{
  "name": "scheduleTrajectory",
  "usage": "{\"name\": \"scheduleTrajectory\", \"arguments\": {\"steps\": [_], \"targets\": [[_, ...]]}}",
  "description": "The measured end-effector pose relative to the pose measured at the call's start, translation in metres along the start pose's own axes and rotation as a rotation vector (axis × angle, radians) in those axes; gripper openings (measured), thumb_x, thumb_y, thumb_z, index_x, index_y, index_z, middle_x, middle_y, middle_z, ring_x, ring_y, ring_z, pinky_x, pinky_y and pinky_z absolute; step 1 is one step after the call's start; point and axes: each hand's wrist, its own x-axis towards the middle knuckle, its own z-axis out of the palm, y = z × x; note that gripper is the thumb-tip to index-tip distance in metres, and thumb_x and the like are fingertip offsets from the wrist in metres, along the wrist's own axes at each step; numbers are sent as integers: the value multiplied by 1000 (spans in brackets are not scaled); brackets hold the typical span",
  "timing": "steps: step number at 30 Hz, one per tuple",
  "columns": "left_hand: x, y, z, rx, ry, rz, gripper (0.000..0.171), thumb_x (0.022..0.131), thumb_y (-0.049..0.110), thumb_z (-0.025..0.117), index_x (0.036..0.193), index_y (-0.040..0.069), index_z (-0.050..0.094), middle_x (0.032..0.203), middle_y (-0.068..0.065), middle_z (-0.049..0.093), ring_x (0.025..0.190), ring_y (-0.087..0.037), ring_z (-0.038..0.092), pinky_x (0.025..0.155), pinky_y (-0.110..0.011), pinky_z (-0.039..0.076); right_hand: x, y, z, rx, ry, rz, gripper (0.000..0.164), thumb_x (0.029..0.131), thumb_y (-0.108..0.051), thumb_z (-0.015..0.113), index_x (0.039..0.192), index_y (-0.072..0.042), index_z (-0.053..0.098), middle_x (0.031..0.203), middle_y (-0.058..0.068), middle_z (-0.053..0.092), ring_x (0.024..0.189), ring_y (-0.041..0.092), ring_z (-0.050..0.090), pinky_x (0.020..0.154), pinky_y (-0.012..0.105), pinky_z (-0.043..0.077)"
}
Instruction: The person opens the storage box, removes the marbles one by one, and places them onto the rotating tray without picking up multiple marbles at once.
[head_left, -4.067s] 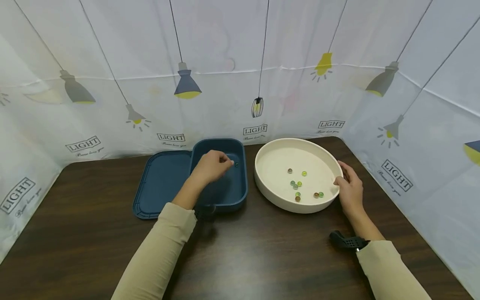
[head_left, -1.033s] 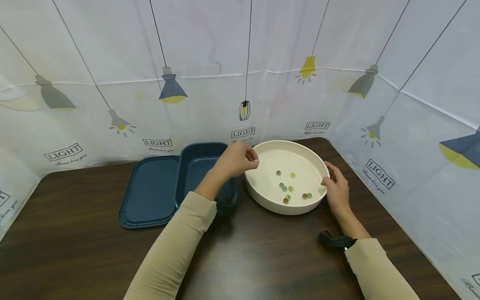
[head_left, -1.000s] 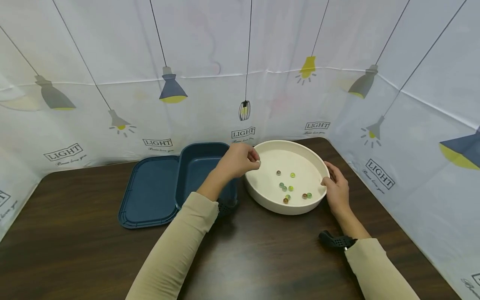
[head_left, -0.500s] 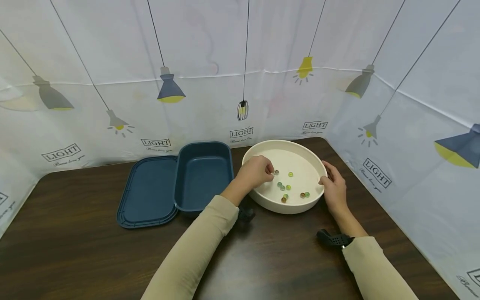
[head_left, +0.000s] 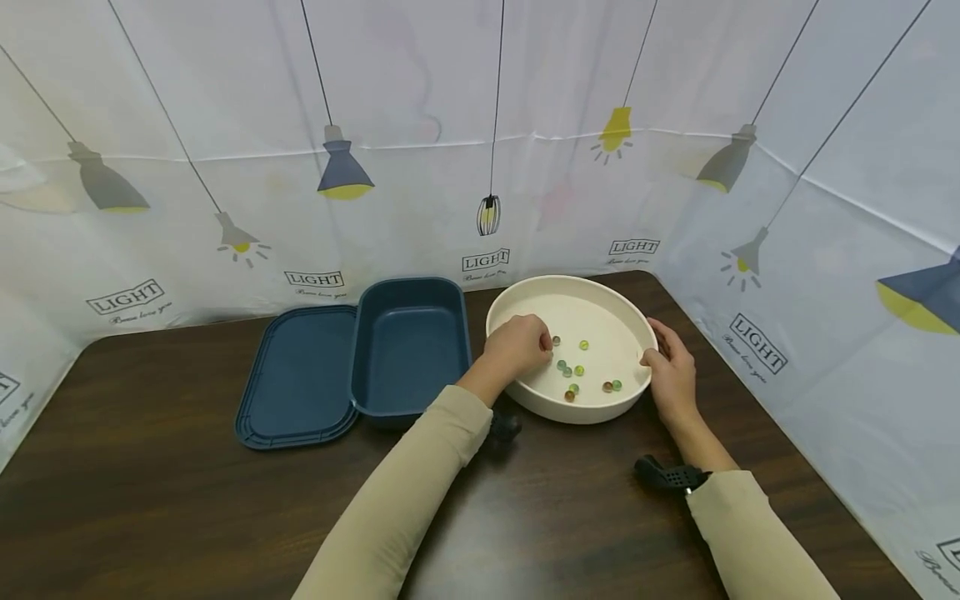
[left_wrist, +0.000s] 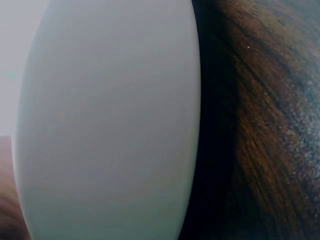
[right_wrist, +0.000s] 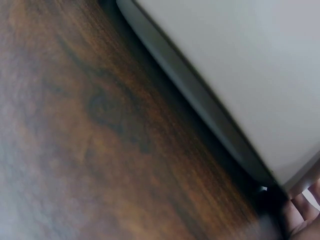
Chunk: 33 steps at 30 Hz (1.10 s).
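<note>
A round, shallow cream bowl [head_left: 600, 300] stands at the table's back right, with several glass marbles [head_left: 579, 370] in green, yellow and brown on its floor. My left hand [head_left: 517, 346] is inside it at the left, fingertips curled together low beside the marbles. The marble seen in that pinch a moment ago is now hidden behind the fingers. My right hand [head_left: 671, 375] grips the right rim, thumb inside and fingers outside. The bowl's outer wall [left_wrist: 105, 120] fills much of the left wrist view. Fingers of the right hand [right_wrist: 302, 217] show at the right wrist view's lower corner.
Left of the bowl stands a deep blue rectangular box [head_left: 408, 358], no marble visible in it. Its flat blue lid [head_left: 300, 375] lies beside it, one edge against the box. A printed white curtain [head_left: 420, 167] borders the dark wooden table [head_left: 187, 500].
My left hand has come from the blue box with a marble pinched in its fingertips, moved right over the bowl's rim and lowered inside. My right hand keeps hold of the rim.
</note>
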Motion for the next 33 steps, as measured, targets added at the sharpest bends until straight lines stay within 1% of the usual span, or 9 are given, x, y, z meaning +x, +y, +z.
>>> {"name": "scheduleTrajectory", "arguments": {"steps": [6, 11, 13, 18, 23, 25, 28, 30, 33], "targets": [[-2, 1, 1, 41, -27, -19, 4, 92, 25, 74, 91, 22, 76, 95, 9, 72, 78, -10, 62, 66, -26, 47, -1, -1, 1, -12, 3, 6, 67, 87, 1, 42, 153, -11, 43, 159, 7, 45, 147, 22, 42, 119, 46, 36], [-2, 2, 0, 48, -33, -23, 4, 92, 25, 73, 89, 24, 74, 95, 9, 72, 78, -10, 61, 64, -26, 46, -2, -1, 0, -9, 7, 14, 67, 87, 2, 42, 153, -12, 44, 158, 6, 46, 146, 21, 43, 117, 43, 37], [-2, 2, 1, 53, -34, -20, 4, 92, 24, 73, 89, 24, 73, 96, 9, 72, 78, -10, 61, 65, -26, 47, -3, -1, 0, -12, 6, 18, 67, 87, 1, 42, 153, -12, 44, 158, 6, 46, 146, 21, 43, 117, 43, 37], [-4, 2, 0, 66, -37, 4, 5, 94, 23, 70, 95, 22, 75, 98, 8, 73, 80, -10, 62, 71, -27, 48, -3, 0, 0, -13, 6, 15, 68, 87, 1, 42, 154, -13, 44, 158, 6, 46, 145, 21, 44, 117, 44, 38], [-9, 5, -6, 50, -26, 13, 7, 94, 24, 70, 97, 21, 75, 96, 7, 73, 79, -11, 61, 70, -27, 48, -2, 0, 1, -16, -1, -4, 67, 88, 1, 43, 153, -12, 44, 158, 7, 46, 145, 22, 44, 117, 46, 37], [-13, 7, -10, 51, -19, 33, 7, 94, 26, 70, 98, 21, 74, 94, 7, 72, 79, -10, 61, 70, -26, 47, -1, 0, 2, -14, -7, -9, 67, 88, 1, 43, 154, -13, 43, 158, 7, 45, 146, 22, 43, 118, 46, 37], [-22, 12, -18, 46, -7, 86, 9, 96, 29, 69, 99, 22, 74, 91, 8, 70, 79, -9, 59, 69, -25, 46, -1, 0, 1, -15, -10, -7, 68, 88, 1, 42, 154, -15, 43, 160, 4, 44, 147, 20, 42, 118, 44, 37], [-33, 15, -24, 46, 10, 131, 11, 97, 30, 67, 100, 22, 73, 90, 8, 69, 80, -8, 59, 70, -24, 47, 0, 0, -1, -22, -13, -6, 68, 89, 1, 42, 154, -17, 43, 161, 2, 42, 147, 19, 41, 117, 42, 38], [-54, 17, -35, 36, 26, 176, 12, 98, 31, 66, 100, 23, 74, 93, 9, 70, 83, -7, 60, 72, -24, 49, 0, 0, -2, -38, -14, -2, 67, 90, 0, 42, 154, -20, 44, 161, 1, 42, 146, 19, 42, 113, 36, 41]]}}
